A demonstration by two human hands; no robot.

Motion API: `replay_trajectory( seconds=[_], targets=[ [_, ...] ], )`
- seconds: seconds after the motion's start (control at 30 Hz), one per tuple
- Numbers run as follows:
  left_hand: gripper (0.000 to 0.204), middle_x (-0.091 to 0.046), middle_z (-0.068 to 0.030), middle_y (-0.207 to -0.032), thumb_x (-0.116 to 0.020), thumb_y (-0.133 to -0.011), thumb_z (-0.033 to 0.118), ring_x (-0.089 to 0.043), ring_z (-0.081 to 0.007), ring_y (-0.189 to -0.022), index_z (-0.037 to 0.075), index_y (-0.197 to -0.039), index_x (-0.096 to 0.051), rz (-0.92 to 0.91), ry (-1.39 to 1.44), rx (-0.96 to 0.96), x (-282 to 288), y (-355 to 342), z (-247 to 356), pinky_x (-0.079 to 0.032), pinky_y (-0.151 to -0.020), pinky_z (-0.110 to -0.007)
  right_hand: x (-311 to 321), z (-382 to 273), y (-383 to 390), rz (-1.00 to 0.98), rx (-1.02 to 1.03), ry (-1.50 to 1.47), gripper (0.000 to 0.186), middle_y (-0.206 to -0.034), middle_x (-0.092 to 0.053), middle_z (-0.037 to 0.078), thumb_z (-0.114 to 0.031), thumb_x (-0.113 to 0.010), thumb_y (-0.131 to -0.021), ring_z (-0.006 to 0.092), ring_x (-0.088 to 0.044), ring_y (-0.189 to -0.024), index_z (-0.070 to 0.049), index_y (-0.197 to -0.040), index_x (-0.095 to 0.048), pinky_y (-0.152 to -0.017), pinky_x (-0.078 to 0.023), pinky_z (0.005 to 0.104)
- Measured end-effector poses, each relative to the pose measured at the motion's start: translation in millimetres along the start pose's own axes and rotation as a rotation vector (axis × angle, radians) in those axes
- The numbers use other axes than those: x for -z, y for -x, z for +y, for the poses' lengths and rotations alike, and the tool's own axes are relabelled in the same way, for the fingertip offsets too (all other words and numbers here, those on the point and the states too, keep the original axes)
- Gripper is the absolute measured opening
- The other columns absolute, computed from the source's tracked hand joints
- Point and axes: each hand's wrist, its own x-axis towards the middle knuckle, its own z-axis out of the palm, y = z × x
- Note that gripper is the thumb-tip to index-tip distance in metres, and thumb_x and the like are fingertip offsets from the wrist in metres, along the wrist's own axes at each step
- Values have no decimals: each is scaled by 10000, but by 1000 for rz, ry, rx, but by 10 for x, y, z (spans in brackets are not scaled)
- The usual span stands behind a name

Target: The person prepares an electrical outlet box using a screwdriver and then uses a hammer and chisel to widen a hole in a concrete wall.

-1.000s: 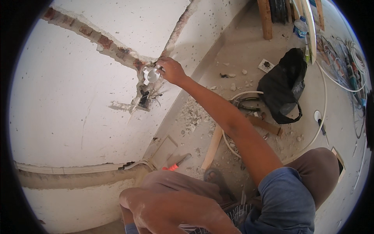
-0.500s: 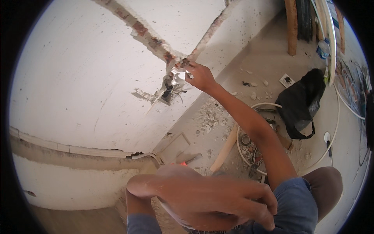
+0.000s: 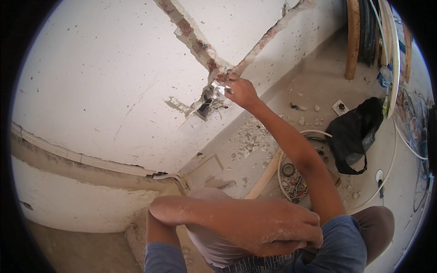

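Note:
My right hand (image 3: 243,93) reaches out to the white wall (image 3: 104,73) and grips a small white round electrical junction box (image 3: 219,92) by its edge. The box sits where two chiselled channels (image 3: 200,48) meet, just above a rough hole (image 3: 205,107) with short wires (image 3: 219,105) sticking out. My left hand (image 3: 289,227) is bent across my body, close to my right upper arm. Its fingers are curled and pressed together, dusty on the back. What they hold, if anything, is hidden from view.
Rubble (image 3: 250,139) lies along the wall's foot. A wooden strip (image 3: 266,175), a tape roll (image 3: 288,169) and a loop of white conduit (image 3: 278,182) are below my right arm. To the right are a black bag (image 3: 355,134), a square plate (image 3: 340,107), a plastic bottle (image 3: 385,75) and upright boards (image 3: 352,38).
The fingers of my left hand have curled in from a looser spread. My right hand stays on the junction box. The whole view has shifted slightly, with the wall scene now further right.

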Motion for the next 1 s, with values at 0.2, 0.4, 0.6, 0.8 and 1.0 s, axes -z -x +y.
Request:
replay_trajectory(
  seconds=[0.2, 0.4, 0.6, 0.8, 1.0],
  targets=[
    [122, -511, -135, -905, -547, -899, 63, -571, -316, -806, 29, -1015, -533, 83, -21, 4, -47, -45, 4, -449, -705, -425, 16, -15, -38, -55, -41, -31, 342, -992, -663, 120, -212, -671, -749, 290, -663, -832, -170, -1085, -718, -725, -538, 430],
    [264, -552, -160, -1041, -533, -948, 103, -593, -338, -914, 31, -1202, -547, -12, -104, 77, -35, -55, 22, -476, -759, -433, -48, -46, 8, -16, -15, -44, 302, -879, -666, 131, -229, -674, -746, 321, -660, -820, -169, -1038, -727, -728, -533, 447],
    [185, -533, -164, -958, -534, -929, 115, -578, -348, -860, 26, -1091, -543, 14, -124, 53, -63, -99, -4, -462, -746, -436, 32, 52, 7, -108, -40, 45, 266, -831, -650, 117, -235, -694, -715, 318, -648, -827, -116, -953, -715, -747, -522, 433],
    [184, -535, -175, -901, -561, -906, 126, -579, -372, -827, 11, -1049, -543, 65, -223, 79, -105, 9, -99, -458, -723, -446, 323, 139, 416, -171, -155, 71, 180, -837, -641, 148, -232, -696, -672, 337, -650, -821, -79, -766, -681, -735, -525, 449],
    [220, -546, -148, -974, -513, -984, 210, -587, -322, -891, 40, -1123, -529, -94, -470, 162, -151, -10, -86, -478, -785, -422, -75, 290, 1242, -272, -323, -78, 260, -829, -651, 158, -290, -712, -688, 340, -647, -848, -72, -830, -712, -772, -516, 445]
  ],
)
